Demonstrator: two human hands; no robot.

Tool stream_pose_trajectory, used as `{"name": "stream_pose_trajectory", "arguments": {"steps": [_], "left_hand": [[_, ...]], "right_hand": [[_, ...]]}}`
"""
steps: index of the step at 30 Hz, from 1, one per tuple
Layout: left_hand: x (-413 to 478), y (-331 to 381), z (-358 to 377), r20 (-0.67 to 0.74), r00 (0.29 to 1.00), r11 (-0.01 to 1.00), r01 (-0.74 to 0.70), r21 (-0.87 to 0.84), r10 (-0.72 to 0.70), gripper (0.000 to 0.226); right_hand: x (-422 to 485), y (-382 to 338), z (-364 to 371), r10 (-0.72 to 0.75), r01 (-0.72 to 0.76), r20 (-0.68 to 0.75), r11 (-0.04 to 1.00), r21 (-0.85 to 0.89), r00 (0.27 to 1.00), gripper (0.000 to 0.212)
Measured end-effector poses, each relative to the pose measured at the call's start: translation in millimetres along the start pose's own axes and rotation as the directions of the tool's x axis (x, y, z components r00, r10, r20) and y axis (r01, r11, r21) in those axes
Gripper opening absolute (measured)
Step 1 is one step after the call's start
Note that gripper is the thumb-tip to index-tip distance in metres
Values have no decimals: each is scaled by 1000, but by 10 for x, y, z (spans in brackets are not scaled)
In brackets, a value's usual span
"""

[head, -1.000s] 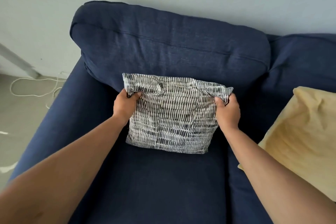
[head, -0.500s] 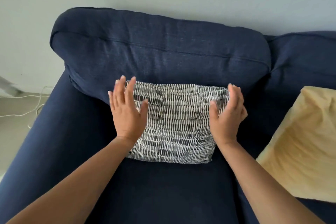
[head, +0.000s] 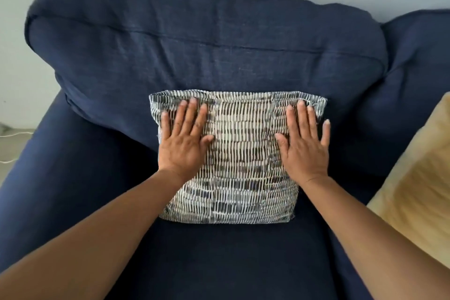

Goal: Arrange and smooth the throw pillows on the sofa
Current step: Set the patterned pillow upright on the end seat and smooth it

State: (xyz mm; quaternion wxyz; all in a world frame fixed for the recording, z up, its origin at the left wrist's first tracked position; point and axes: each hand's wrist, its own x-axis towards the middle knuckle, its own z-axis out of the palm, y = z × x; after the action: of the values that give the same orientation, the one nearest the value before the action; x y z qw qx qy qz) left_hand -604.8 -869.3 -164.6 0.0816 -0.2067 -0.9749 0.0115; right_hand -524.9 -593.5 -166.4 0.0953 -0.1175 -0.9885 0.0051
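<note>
The black-and-white patterned pillow (head: 239, 156) leans against the navy sofa's back cushion (head: 207, 46) on the seat. Both hands lie flat on it, fingers spread — left hand (head: 183, 140) near its left edge, right hand (head: 303, 145) near its right. A yellow pillow (head: 418, 178) sits apart (far right).

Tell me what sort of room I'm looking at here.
Likely a home living room: a navy sofa against a plain wall, a patterned throw pillow under both flat hands, a yellow pillow beside it.
</note>
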Motion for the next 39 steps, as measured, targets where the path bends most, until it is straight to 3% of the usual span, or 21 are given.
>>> {"name": "stream_pose_trajectory", "arguments": {"steps": [2,4,6,8,10,12,14,16,18,20,22,24,26,28,31,35,37,39], "left_hand": [[-79,92,-115,-66,991,988,105,-116,-114,67],[-209,245,-195,-161,987,986,-21,-166,-6,68],[-350,391,-160,-174,964,972,-217,-90,199,67],[-369,322,-37,-89,971,975,-221,1,220,68],[-295,94,83,-12,996,996,-85,36,85,68],[-234,-127,138,8,1000,999,-2,34,1,67],[-227,-193,129,-42,999,1000,13,-7,-14,68],[-305,-101,81,-147,989,996,8,-83,-20,69],[-480,65,68,-210,977,990,-70,-122,43,70],[-736,291,113,-206,956,965,-235,-114,209,71],[-948,444,228,-131,937,939,-334,-78,323,71],[-989,391,376,-46,953,954,-300,-12,299,70],[-911,204,464,15,982,981,-186,54,186,71],[-866,9,482,22,998,997,-64,44,64,73],[-883,-82,357,-90,996,996,-15,-92,7,74],[-618,63,16,-255,958,985,-156,-76,132,68],[-382,180,-114,-231,957,981,-191,-43,176,66],[-219,257,-175,-116,976,983,-185,1,184,67]], "right_hand": [[-74,-117,-95,60,-57,-49,997,55,997,68],[-196,-281,-176,27,-13,-128,994,110,991,70],[-375,-482,-133,-180,196,-163,976,89,970,70],[-495,-567,1,-346,349,-111,937,8,932,68],[-440,-414,130,-318,316,-55,948,-37,946,68],[-348,-184,208,-171,170,-13,984,-60,985,70],[-319,-23,226,-18,18,-9,1000,-16,1000,71],[-388,-45,199,45,-41,-69,997,64,997,71],[-531,-170,160,7,12,-163,994,113,987,71],[-686,-319,157,-132,158,-227,982,99,965,72],[-844,-466,245,-299,321,-218,944,72,929,72],[-919,-503,387,-401,409,-149,912,28,904,74],[-896,-352,495,-373,372,-59,928,-19,926,76],[-877,-119,533,-221,220,0,974,-46,975,77],[-932,81,419,-19,19,-33,1000,13,999,78],[-743,-63,66,-185,194,-211,981,23,960,74],[-469,-252,-101,-275,284,-227,959,8,934,71],[-230,-384,-194,-363,362,-159,931,-38,918,70]]}}
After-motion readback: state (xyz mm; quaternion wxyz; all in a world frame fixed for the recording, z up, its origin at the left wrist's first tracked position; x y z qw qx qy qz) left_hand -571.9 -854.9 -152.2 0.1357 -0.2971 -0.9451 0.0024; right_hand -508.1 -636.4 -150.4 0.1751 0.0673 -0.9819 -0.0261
